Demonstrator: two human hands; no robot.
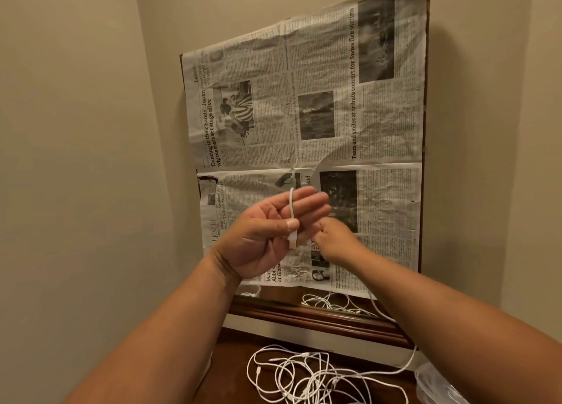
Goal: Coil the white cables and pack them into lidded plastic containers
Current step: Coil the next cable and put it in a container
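Forearms point(170, 342) cropped; right hand point(334, 239) blurred, maybe pinching cable point(292, 206).

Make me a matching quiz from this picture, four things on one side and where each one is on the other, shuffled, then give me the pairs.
Things:
1. held cable
2. loose cables
3. newspaper
4. plastic container

Places:
A. tangled on the wooden top
B. bottom right corner of the view
C. pinned under the left hand's thumb
D. spread upright against the wall

Pairs: 1-C, 2-A, 3-D, 4-B
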